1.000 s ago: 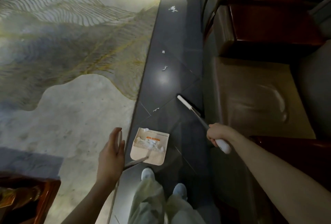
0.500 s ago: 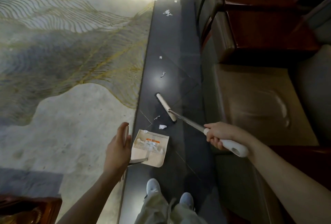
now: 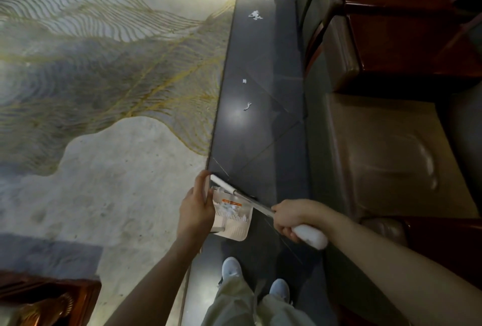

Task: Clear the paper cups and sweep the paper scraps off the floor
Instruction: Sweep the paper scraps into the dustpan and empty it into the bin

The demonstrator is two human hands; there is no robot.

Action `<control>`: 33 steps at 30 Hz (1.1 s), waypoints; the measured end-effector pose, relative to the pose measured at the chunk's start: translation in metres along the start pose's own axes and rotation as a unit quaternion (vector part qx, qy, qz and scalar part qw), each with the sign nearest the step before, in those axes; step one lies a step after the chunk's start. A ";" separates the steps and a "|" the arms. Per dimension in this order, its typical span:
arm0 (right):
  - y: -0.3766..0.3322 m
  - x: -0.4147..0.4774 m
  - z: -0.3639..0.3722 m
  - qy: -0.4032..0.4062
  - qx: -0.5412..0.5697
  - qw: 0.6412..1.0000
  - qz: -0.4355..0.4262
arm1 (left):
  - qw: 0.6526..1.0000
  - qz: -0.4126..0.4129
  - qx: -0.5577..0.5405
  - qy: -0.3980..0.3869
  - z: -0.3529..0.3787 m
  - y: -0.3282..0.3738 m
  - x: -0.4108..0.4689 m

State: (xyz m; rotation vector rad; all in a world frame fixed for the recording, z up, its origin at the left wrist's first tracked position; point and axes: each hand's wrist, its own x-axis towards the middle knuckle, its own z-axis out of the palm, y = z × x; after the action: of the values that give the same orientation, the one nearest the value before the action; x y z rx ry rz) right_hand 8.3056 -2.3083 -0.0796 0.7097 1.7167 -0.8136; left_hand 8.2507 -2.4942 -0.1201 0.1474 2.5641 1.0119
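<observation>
A beige dustpan [image 3: 236,226] sits on the dark tiled floor [image 3: 260,143] at the rug's edge, with white paper scraps [image 3: 229,207] inside. My left hand [image 3: 195,208] holds its upright handle beside the pan. My right hand [image 3: 288,217] grips the broom's white handle [image 3: 311,238]. The broom head [image 3: 221,183] lies at the dustpan's mouth, close to my left fingertips. Loose paper scraps lie farther along the floor strip: a curled paper scrap [image 3: 246,106], a small paper scrap [image 3: 244,81], a crumpled paper scrap [image 3: 255,15]. No paper cups are in view.
A large patterned rug [image 3: 104,90] covers the left. A brown leather sofa [image 3: 378,158] and a dark wooden side table [image 3: 407,25] border the floor strip on the right. Carved wooden furniture [image 3: 39,299] is at bottom left. My shoes [image 3: 230,268] stand behind the dustpan.
The broom head swept left from beside the sofa to the dustpan's mouth. The scraps that lay just in front of the pan are no longer on the floor. My left hand stayed on the handle.
</observation>
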 end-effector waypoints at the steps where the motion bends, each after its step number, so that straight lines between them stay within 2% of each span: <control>1: 0.000 -0.005 -0.005 -0.008 0.063 0.998 0.009 | 1.000 0.001 -0.004 -0.001 -0.001 0.000 -0.001; 6: 0.002 -0.040 -0.029 -0.003 0.179 0.983 0.029 | 1.000 0.013 -0.015 -0.005 -0.004 0.000 -0.007; 12: -0.003 -0.050 -0.082 0.039 0.222 0.974 0.005 | 1.000 0.023 -0.014 -0.004 -0.007 0.021 0.022; 18: -0.024 -0.015 -0.158 0.110 0.187 0.975 -0.040 | 0.998 0.046 -0.009 0.036 -0.001 0.057 0.101; 22: -0.038 0.024 -0.214 0.164 0.100 0.977 -0.093 | 0.998 0.041 -0.022 0.045 0.006 0.100 0.166; 27: -0.057 0.073 -0.322 0.194 0.102 0.971 -0.096 | 0.998 0.017 -0.025 0.063 0.017 0.152 0.252; 33: -0.094 0.110 -0.419 0.197 0.046 0.976 -0.078 | 0.997 0.004 -0.013 0.074 0.028 0.187 0.340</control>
State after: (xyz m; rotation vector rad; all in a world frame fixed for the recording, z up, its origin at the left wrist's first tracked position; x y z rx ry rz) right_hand 7.9685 -2.0198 -0.0810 0.8501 2.1228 -0.9098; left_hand 7.9405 -2.2603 -0.1173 0.0787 2.6839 1.0974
